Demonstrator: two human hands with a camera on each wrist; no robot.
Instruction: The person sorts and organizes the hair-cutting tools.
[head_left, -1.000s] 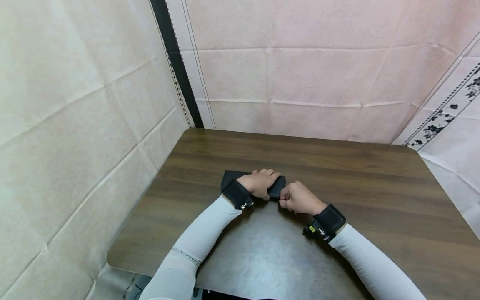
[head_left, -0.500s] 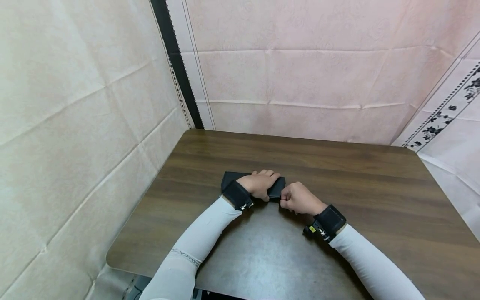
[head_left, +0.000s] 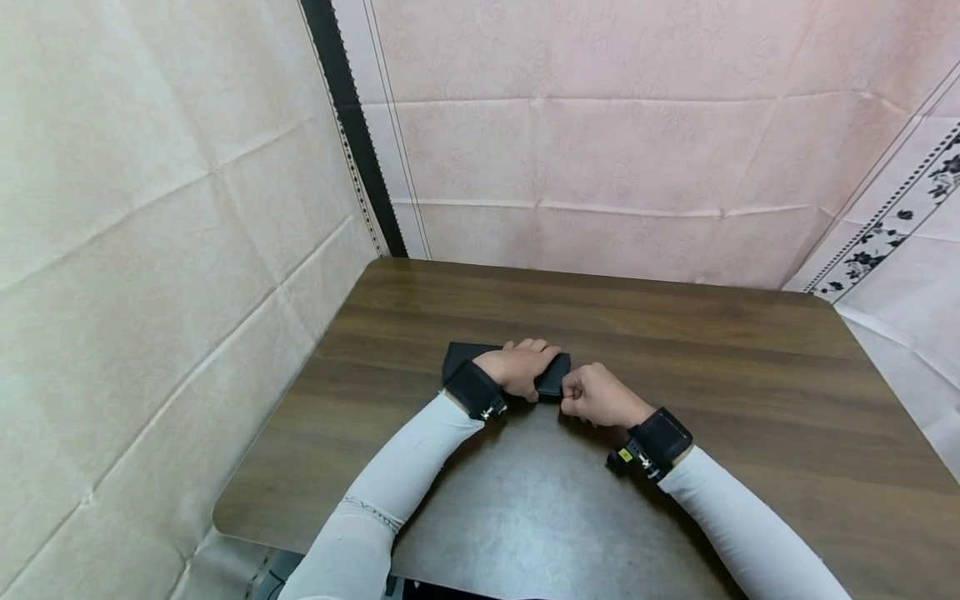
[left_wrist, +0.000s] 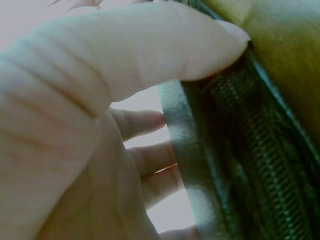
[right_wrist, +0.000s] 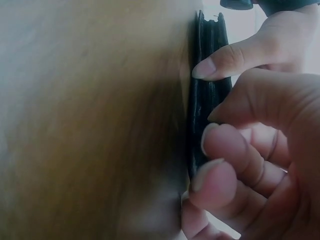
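Note:
A black zippered wallet (head_left: 553, 382) lies on the wooden table in the head view. My left hand (head_left: 517, 367) rests across its top, fingers reaching toward the far edge. In the left wrist view, the thumb (left_wrist: 200, 45) hooks over the zip side, beside the zipper teeth (left_wrist: 272, 170). At the wallet's near right corner, my right hand (head_left: 600, 397) pinches with curled fingers. The right wrist view has its thumb and forefinger tips together at the zip edge of the wallet (right_wrist: 211, 40), covering the zipper pull between them.
The brown wooden table (head_left: 720, 358) extends on all sides of the wallet. Pale cloth walls (head_left: 630, 150) stand behind it and to the left. Each wrist carries a black strap (head_left: 660, 437) with a small camera.

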